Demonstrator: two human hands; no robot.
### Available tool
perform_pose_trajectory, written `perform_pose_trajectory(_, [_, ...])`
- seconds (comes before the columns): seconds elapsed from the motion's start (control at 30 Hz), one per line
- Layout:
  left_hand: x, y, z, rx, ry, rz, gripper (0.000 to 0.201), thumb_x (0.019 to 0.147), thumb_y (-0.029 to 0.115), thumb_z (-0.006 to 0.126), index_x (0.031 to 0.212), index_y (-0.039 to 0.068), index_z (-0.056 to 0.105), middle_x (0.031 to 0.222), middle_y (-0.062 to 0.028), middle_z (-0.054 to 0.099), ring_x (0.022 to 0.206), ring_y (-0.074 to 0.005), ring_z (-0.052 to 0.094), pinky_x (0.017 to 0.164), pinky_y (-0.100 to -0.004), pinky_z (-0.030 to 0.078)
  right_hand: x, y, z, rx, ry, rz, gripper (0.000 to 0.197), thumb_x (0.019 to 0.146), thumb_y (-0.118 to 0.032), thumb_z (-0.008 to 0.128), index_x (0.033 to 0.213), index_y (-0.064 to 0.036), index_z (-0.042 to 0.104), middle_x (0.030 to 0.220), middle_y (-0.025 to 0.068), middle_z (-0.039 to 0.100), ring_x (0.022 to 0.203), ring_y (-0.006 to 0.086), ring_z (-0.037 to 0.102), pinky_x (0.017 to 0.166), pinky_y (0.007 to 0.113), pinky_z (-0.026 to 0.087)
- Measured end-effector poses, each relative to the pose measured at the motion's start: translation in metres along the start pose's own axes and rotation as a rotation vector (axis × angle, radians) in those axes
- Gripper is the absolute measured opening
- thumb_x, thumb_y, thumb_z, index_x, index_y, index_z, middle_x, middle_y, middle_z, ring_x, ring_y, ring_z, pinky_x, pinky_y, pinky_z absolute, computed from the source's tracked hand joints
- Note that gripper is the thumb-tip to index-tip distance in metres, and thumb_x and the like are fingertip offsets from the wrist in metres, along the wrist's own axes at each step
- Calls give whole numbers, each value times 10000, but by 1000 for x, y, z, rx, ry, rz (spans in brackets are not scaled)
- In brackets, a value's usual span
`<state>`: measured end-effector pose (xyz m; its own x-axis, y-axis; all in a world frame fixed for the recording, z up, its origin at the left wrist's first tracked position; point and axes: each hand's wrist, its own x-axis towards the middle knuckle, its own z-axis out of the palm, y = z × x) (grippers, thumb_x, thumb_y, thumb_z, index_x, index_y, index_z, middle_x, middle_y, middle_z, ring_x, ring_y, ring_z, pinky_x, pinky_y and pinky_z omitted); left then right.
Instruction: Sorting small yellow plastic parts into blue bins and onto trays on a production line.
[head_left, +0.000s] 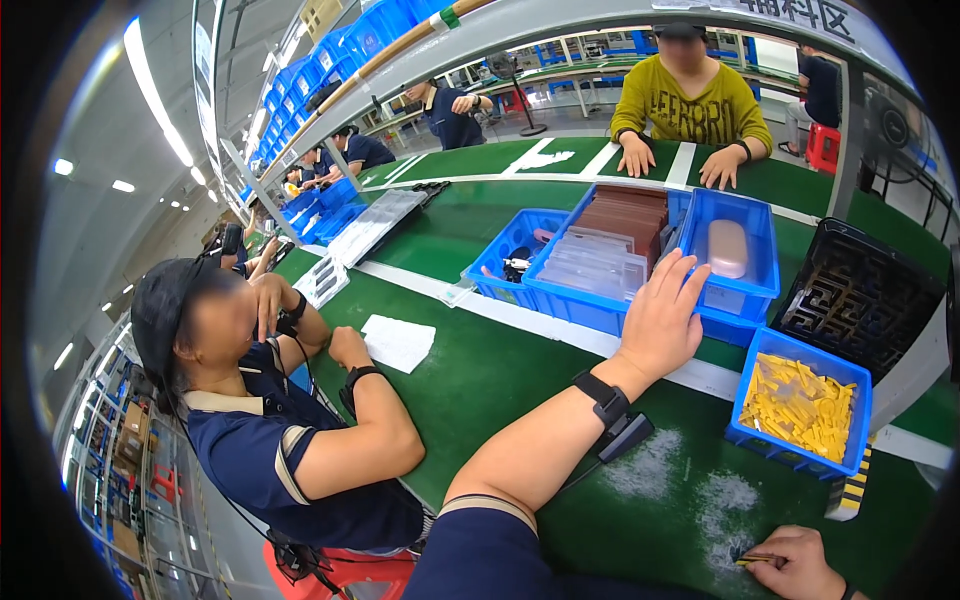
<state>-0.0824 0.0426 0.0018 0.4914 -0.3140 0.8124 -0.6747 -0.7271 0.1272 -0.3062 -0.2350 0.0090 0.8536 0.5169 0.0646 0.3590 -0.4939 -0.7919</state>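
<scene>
Watching remotely, I judged splayed left hand (662, 320) might snag blue bin (757, 300) if swept; right hand (798, 565) pinched small strip (760, 558), droppable if loosened

This is a factory — long green workbench (480, 375), blue parts bins (575, 311), workers (265, 445) (several in navy).

The navy sleeve (480, 558) ends in beige trim (488, 503); the black wrist strap (601, 397) carries 1 dark box (627, 438).

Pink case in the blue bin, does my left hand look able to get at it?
Probably yes: your left hand is open and appears right beside the blue bin, whose top is open, and nothing seems to cover the pink case.
</scene>
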Motion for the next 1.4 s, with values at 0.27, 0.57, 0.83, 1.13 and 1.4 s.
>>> perform_pose_trajectory(0.27, [-2, -1, 2, 5, 17, -12, 607, 659, 41, 619, 1247, 49, 470, 1257, -162, 462, 1240, -368, 408, 916, -433, 437, -1, 1, -1, -34, -8, 84, 131, 749, -57, 696, 863, 1, 672, 703, 94, 570, 568, 183, 533, 517, 282, 418])
perform_pose_trajectory(0.57, [-5, -3, 3, -25, 31, -11, 619, 659, 40, 620, 1256, 44, 456, 1249, -165, 469, 1255, -366, 398, 933, -441, 428, 0, 0, 1, -60, -15, 77, 128, 749, -66, 699, 847, 8, 667, 717, 103, 583, 608, 202, 559, 553, 293, 437])
perform_pose_trajectory(0.83, [-4, -3, 4, -22, 29, -12, 623, 661, 43, 625, 1261, 46, 457, 1256, -158, 469, 1256, -360, 398, 933, -436, 428, 1, -2, -2, -23, -32, 154, 127, 746, -64, 699, 839, 15, 663, 726, 112, 598, 635, 219, 578, 579, 298, 452])
perform_pose_trajectory(1.13, [-3, -2, 0, -29, 5, -28, 629, 661, 44, 629, 1265, 53, 457, 1264, -150, 468, 1268, -354, 388, 941, -436, 424, 0, 0, -3, -15, -14, 129, 130, 761, -77, 696, 844, 17, 663, 726, 105, 591, 615, 201, 561, 563, 287, 440])
perform_pose_trajectory(1.4, [5, -14, -27, -181, 116, -227, 554, 738, 53, 624, 1265, 37, 454, 1129, -159, 562, 1040, -283, 572, 871, -377, 468, -1, 3, -1, 17, 0, 75, 140, 757, -67, 697, 865, 16, 666, 720, 105, 586, 601, 199, 548, 547, 289, 432])
